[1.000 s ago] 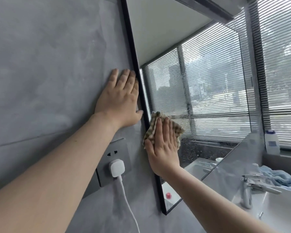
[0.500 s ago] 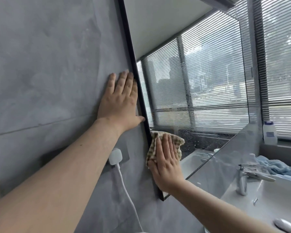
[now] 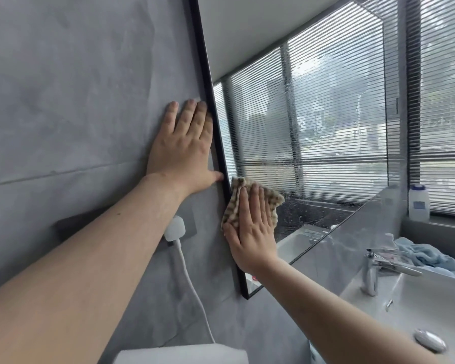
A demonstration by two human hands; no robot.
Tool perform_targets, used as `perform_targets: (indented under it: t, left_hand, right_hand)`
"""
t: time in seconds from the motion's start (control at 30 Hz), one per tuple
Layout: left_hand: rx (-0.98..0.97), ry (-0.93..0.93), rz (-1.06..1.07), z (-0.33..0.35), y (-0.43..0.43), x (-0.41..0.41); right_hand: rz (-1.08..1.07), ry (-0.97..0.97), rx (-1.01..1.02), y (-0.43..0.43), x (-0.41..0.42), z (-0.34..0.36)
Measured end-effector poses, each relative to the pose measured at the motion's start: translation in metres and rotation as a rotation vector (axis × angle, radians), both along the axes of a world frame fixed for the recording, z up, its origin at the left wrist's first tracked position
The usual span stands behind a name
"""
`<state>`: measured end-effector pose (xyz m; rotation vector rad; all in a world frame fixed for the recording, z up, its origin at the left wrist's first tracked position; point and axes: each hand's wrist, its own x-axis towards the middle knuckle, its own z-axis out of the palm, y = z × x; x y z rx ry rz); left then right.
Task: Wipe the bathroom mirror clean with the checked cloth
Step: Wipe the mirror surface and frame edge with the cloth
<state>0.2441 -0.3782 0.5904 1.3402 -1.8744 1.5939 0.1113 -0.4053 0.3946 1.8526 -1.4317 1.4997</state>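
A black-framed mirror (image 3: pixel 313 127) hangs on the grey wall and reflects window blinds; water streaks and droplets show on its glass. My right hand (image 3: pixel 250 229) presses the beige checked cloth (image 3: pixel 238 197) flat against the lower left part of the glass, fingers straight and pointing up. My left hand (image 3: pixel 184 151) lies flat on the grey wall (image 3: pixel 76 101) just left of the mirror's frame, its thumb touching the frame edge.
A white plug (image 3: pixel 175 228) with a cable sits in a wall socket under my left forearm. At the right are a white sink (image 3: pixel 418 306), a chrome tap (image 3: pixel 373 269), a blue towel (image 3: pixel 426 256) and a white bottle (image 3: pixel 418 203) on the window ledge.
My right hand with the cloth slid down the mirror's left edge, then stayed at about that spot. The view shifted slightly. My left hand stayed on the wall.
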Motion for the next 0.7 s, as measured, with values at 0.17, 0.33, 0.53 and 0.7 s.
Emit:
perform_targets:
  t: [0.17,0.33,0.53,0.7]
  left_hand:
    - [-0.009,-0.007,0.007,-0.002,-0.001,0.001]
    - [-0.014,-0.016,0.015,-0.003,0.000,0.001]
    - [-0.026,-0.020,0.015,-0.004,-0.001,0.002]
    - [-0.010,-0.014,0.005,-0.002,0.000,0.001]
  right_hand:
    - [-0.013,-0.033,0.032,0.002,0.003,-0.037]
    - [0.054,-0.146,0.048,0.008,-0.007,-0.072]
    - [0.019,-0.107,0.052,0.005,-0.003,-0.045]
    - [-0.011,-0.149,0.063,0.003,0.011,0.000]
